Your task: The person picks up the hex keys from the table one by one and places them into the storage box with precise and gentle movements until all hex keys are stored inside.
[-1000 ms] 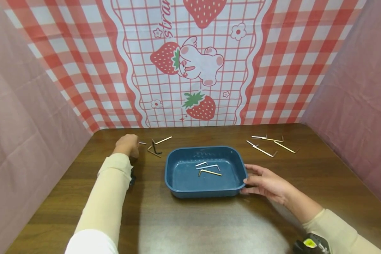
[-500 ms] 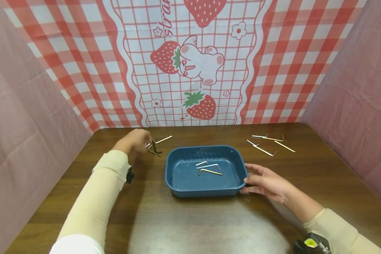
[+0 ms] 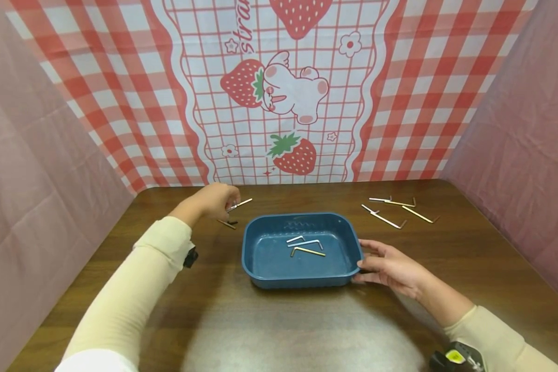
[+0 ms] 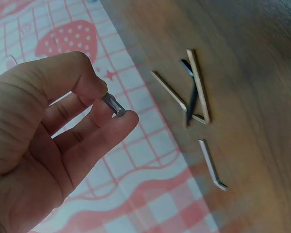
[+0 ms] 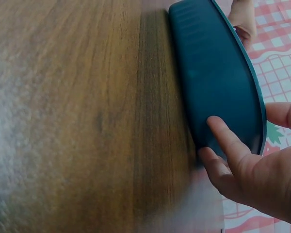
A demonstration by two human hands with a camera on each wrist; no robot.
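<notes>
In the left wrist view, my left hand [image 3: 215,200] pinches a short metal end, likely of a silver hex key [image 4: 114,105], between thumb and finger; the palm hides the rest of it. Beside it on the table lie a gold hex key [image 4: 199,87], a black hex key [image 4: 192,99], a bronze hex key [image 4: 169,91] and another silver hex key [image 4: 212,165]. My right hand [image 3: 392,271] holds the right end of a blue tray [image 3: 302,283], its thumb at the rim and fingers [image 5: 228,138] against the outer wall. Two silver hex keys [image 3: 309,243] and a gold one [image 3: 310,252] lie inside.
Several silver and gold hex keys [image 3: 385,220] lie on the back right of the brown wooden table [image 3: 279,330]. A red checked strawberry cloth [image 3: 302,103] hangs behind, and pink cloth [image 3: 507,155] closes off both sides.
My left hand has moved right along the back of the table with the silver key, now over the black and bronze keys. The right hand and tray have stayed put.
</notes>
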